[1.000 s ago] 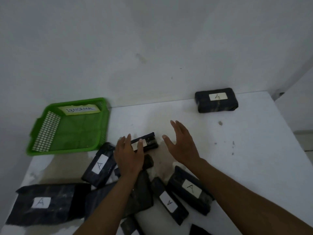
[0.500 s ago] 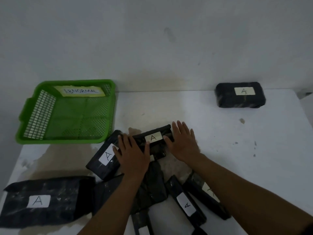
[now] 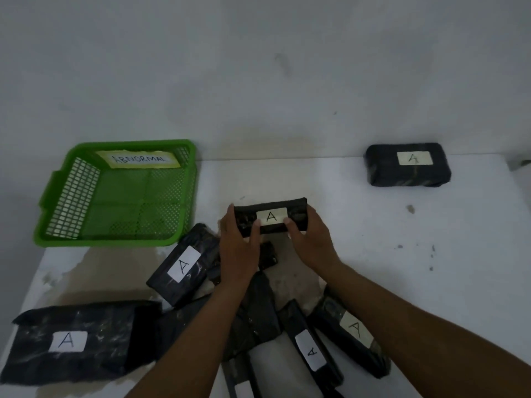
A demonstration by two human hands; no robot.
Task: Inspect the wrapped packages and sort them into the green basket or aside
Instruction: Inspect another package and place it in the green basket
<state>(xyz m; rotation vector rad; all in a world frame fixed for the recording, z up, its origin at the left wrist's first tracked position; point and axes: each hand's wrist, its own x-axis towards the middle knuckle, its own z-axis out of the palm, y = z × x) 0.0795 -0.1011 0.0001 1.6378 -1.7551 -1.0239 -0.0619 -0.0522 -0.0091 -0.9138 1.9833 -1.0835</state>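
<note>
The small wrapped package has come up off the pile, left hand and right hand pinching its ends above the table. Turn it slowly, checking every face (green basket sits empty).

Dim, flat light; soft blur; wide-angle warp.

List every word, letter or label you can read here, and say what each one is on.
"ABNORMAL": paper strip on the far wall of the green basket.
"A": white label on the held package, gripped by the left hand and right hand.
"A": far-right package.
"A": tilted package beside the basket.
"A": large flat package.
"A": narrow package.
"A": package under the right forearm.
Bottom-edge label: unreadable.
</note>
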